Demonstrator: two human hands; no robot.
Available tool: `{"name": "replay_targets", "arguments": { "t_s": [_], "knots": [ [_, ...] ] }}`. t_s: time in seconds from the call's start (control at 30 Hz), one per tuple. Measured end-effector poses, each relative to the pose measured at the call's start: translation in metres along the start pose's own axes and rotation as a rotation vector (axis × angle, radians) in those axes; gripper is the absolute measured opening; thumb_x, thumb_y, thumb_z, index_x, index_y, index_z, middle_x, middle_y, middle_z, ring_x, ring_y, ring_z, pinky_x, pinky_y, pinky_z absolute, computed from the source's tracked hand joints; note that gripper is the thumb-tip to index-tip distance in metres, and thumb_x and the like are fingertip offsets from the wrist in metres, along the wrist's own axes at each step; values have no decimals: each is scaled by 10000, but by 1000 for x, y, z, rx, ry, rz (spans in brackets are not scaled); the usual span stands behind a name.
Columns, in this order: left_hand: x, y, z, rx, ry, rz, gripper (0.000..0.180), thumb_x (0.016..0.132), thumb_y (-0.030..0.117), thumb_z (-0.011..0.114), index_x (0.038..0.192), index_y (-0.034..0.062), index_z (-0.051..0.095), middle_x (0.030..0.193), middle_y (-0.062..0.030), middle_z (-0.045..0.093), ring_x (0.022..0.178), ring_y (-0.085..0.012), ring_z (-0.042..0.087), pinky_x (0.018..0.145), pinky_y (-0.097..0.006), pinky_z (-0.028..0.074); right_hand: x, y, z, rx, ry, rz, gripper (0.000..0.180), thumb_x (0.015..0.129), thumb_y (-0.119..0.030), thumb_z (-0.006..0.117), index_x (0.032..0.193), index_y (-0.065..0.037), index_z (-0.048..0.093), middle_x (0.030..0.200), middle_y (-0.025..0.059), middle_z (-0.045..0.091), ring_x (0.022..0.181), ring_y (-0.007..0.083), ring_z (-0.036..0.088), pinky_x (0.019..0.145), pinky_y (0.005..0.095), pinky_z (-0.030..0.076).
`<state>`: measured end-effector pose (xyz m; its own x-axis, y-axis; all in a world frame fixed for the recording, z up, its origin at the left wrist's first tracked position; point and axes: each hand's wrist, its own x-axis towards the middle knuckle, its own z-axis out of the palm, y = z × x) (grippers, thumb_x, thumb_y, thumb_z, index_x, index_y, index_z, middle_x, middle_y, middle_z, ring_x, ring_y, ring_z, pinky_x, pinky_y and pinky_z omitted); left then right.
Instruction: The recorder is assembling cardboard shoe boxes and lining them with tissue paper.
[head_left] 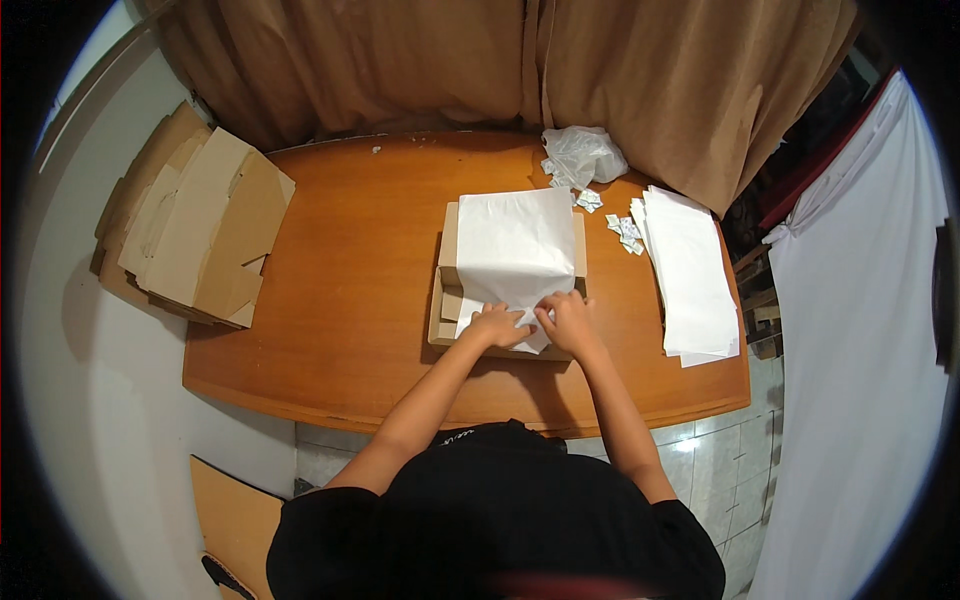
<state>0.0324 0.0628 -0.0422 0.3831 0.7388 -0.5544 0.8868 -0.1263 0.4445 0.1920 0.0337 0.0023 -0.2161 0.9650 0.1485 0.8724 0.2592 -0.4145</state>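
A white sheet of paper (515,235) lies over an open brown cardboard box (449,232) on the table. Its far part is flat, while its near end dips into the box and is creased. My left hand (498,326) rests on the near left part of the sheet with fingers stretched out. Close beside it, my right hand (568,318) has its fingers bent and drawn together on the sheet near the box's right side. The fingertips seem to pinch the paper there. Whatever lies under the sheet is hidden.
Flattened cardboard boxes (200,220) are stacked at the wooden table's (340,240) left end. A pile of white paper sheets (690,280) lies on the right. Small pale packets (628,236) are scattered near a clear plastic bag (588,155) at the back, before a brown curtain (400,60).
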Motion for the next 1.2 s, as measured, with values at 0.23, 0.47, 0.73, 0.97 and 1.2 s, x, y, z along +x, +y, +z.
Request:
{"name": "replay_targets", "arguments": {
  "t_s": [0.23, 0.47, 0.73, 0.97, 1.2],
  "knots": [
    [1, -26, -4, 99, -74, -97, 683, 763, 679, 405, 1278, 239, 493, 1441, -142, 255, 1316, -393, 204, 1043, -512, 224, 4, 0, 15, -273, -510, 138, 445, 856, -485, 445, 836, -114, 690, 848, 121, 650, 843, 296, 581, 791, 450, 332],
    [17, -52, 9, 171, -85, -109, 739, 768, 680, 407, 1228, 117, 541, 1413, -169, 297, 1287, -379, 270, 1007, -523, 293, 8, 4, 25, -326, -629, 252, 542, 853, -550, 401, 866, -89, 685, 877, 174, 648, 877, 316, 603, 876, 473, 322],
    [-33, -21, -32, -223, 669, 84, 375, 780, 328, 634, 1050, 70, 603, 1159, -94, 518, 1121, -298, 435, 864, -453, 391, 18, 14, 7, 35, 255, 50, 305, 733, -225, 664, 981, -62, 592, 1033, 148, 536, 962, 326, 493, 835, 440, 379],
    [-7, -34, -49, -168, 1025, -183, 584, 777, 379, 640, 1240, 74, 456, 1347, -205, 297, 1267, -347, 212, 993, -510, 176, 53, 44, 8, 60, 445, 389, 311, 747, -217, 657, 1011, -73, 580, 1085, 174, 485, 997, 359, 433, 846, 449, 371],
    [-3, -38, -61, -451, 838, -237, 681, 729, 310, 710, 1288, 84, 394, 1341, -225, 339, 1278, -338, 262, 1016, -476, 237, 61, 90, 27, 294, 397, 471, 223, 753, -236, 651, 817, -23, 657, 1085, 192, 513, 1006, 347, 448, 880, 432, 360]
  ]
}}
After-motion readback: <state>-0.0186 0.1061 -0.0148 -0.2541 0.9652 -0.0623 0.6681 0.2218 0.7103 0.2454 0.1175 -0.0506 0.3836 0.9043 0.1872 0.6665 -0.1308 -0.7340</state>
